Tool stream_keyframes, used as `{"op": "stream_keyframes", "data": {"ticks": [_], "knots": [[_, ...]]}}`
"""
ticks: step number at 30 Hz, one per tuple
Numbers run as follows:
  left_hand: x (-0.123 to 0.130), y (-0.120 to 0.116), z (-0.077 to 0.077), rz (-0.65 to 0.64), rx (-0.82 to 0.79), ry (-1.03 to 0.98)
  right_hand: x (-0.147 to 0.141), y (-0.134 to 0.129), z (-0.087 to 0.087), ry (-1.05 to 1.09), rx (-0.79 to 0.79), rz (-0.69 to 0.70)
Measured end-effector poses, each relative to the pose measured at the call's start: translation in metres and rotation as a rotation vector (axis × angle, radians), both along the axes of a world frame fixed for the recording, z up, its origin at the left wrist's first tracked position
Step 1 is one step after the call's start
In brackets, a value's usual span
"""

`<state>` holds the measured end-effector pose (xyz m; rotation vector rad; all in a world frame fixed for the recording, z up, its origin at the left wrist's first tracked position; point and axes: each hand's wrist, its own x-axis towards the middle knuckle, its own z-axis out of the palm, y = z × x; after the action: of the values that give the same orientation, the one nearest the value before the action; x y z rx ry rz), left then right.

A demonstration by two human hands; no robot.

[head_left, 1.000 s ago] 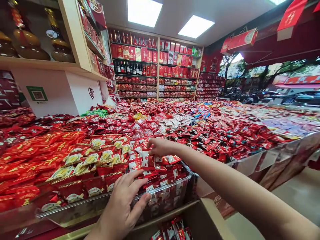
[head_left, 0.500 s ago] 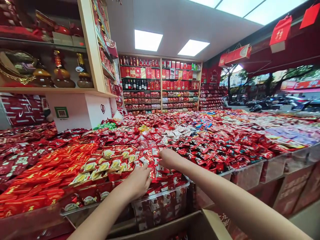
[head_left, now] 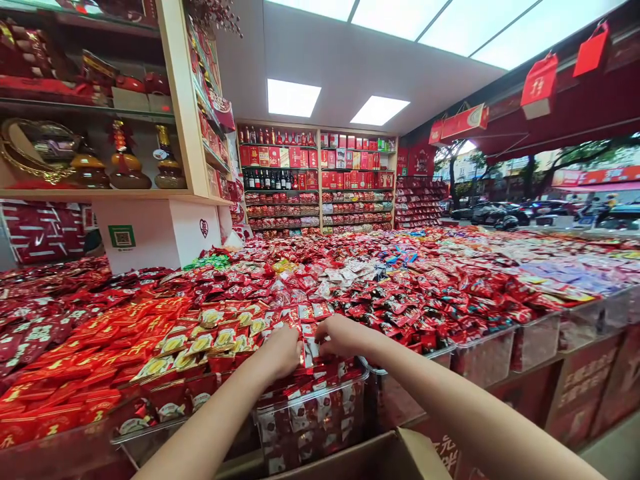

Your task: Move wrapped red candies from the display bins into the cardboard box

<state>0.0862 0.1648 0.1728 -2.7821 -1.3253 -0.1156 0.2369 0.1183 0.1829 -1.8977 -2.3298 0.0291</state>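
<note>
The tall wall shelves [head_left: 320, 177] stand well beyond the clear bin [head_left: 311, 400], and the display cabinet [head_left: 180, 113] rises beyond it to the left. Close in front of the bin and lower than its rim is an open cardboard box [head_left: 365, 461], its inside mostly out of sight. Heaps of wrapped packets flank the bin: gold-and-red ones [head_left: 207, 337] to its left, dark red ones [head_left: 400, 310] to its right and farther back. Over the bin, the left hand [head_left: 281, 350] has its fingers curled in, and the right hand [head_left: 340, 337] arches with its fingertips bent down; whether either is pinching a packet I cannot tell, since the fingers are partly hidden. The red-and-white packets [head_left: 310, 348] lie stacked in the bin, up to its rim and between the two hands. Because that pile is so full and loose, pulling at one packet could send its neighbours sliding over the bin's front rim. The left hand works close to the gold-and-red heap, so a sideways brush could mix the kinds. Slick-looking wrappers might also slip from a light hold.
</note>
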Motion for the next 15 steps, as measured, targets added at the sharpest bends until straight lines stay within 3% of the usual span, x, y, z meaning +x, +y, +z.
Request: {"op": "stream_keyframes", "data": {"ticks": [4,15], "knots": [[0.012,0.012,0.000,0.041,-0.014,-0.015,0.004,-0.001,0.006,-0.068,0.043,-0.056],[0.012,0.033,0.000,-0.066,-0.129,-0.038,0.012,-0.006,-0.001,-0.188,0.047,-0.111]]}}
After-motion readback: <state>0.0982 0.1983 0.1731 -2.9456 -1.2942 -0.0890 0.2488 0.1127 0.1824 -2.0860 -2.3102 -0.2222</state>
